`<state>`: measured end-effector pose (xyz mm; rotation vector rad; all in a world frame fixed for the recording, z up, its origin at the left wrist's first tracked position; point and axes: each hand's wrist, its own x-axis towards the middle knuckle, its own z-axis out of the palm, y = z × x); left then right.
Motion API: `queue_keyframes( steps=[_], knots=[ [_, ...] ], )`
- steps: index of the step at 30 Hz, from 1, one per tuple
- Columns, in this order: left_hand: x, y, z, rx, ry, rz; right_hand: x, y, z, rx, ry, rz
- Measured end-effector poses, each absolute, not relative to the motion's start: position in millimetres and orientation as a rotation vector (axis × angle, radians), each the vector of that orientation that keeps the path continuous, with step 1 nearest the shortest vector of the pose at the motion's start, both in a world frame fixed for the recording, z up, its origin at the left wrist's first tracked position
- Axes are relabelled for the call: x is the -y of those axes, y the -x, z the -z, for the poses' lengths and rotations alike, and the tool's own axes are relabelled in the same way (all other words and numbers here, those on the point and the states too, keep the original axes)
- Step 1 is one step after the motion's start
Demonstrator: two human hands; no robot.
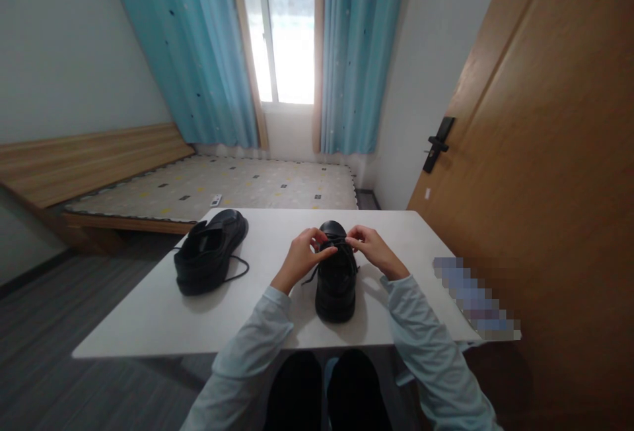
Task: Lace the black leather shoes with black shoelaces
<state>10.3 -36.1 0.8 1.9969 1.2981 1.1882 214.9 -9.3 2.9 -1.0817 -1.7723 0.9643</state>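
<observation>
Shoelace (341, 241) of the nearer black shoe (337, 279) sits pinched between both hands over the top of the shoe, which stands on the white table (148, 312) straight ahead of the person, toe pointing away. The left hand (302, 256) has thumb and fingertips pressed together on the lace from the left; the right hand (374, 249) does the same from the right, and the two sets of fingertips nearly meet.

Much of the lacing is hard to read: the lace is thin and dark against dark leather, and the fingers cover the part being held, so whether there is a knot or loop under them cannot be told. One loose end (311, 276) trails down the shoe's left side onto the table. A blurred patch (475, 299) covers the table's right corner (whatever lies there is not legible). The person's dark-trousered knees are cut off at the bottom edge.

Counted: two black shoes, two hands, both in pale blue sleeves. The second shoe (211, 253) lies well apart to the left, its own lace (238, 269) curling loose on the tabletop.

Beyond the table are a low bed with a patterned mattress (222, 183), a bright window (282, 28) between two turquoise curtains (198, 48), grey flooring, pale walls, and a wooden door (545, 154) with a black handle (438, 144) on the right.
</observation>
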Motion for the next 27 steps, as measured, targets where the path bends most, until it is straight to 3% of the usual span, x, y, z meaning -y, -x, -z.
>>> queue_keyframes(
  steps=[18, 27],
  knots=[
    [35, -7, 3, -1.291, -2.016, -1.196, 26, -213, -21, 1.367, 0.848, -1.285],
    [33, -6, 5, -1.291, -2.023, -1.200, 30, -225, -35, 1.119, 0.664, -1.254]
  ],
)
